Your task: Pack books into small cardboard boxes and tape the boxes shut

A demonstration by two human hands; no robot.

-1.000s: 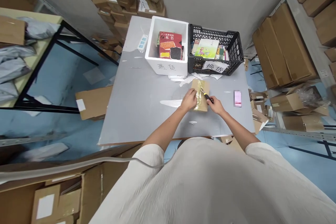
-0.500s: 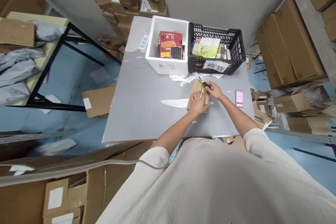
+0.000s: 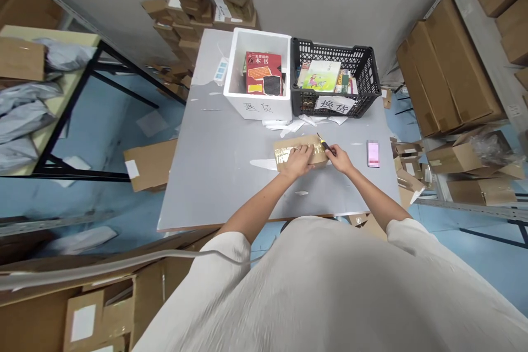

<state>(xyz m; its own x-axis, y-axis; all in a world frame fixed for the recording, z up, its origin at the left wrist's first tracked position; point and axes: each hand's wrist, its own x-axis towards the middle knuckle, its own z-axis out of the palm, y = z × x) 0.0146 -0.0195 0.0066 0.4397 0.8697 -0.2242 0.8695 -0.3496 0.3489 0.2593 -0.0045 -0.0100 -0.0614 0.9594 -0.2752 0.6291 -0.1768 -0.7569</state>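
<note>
The left hand (image 3: 299, 161) lies spread on the box (image 3: 303, 141), on the counter (image 3: 218, 165); the right hand (image 3: 340, 159) grips the knife (image 3: 325, 144). Best to press firmly, keeping the knife shallow and clear of the left hand.

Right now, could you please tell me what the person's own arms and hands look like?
The left sleeve and right sleeve are off-white, short and loose. The left hand and right hand are bare, with no gloves or watch to be seen. A pale cable crosses the left sleeve.
</note>
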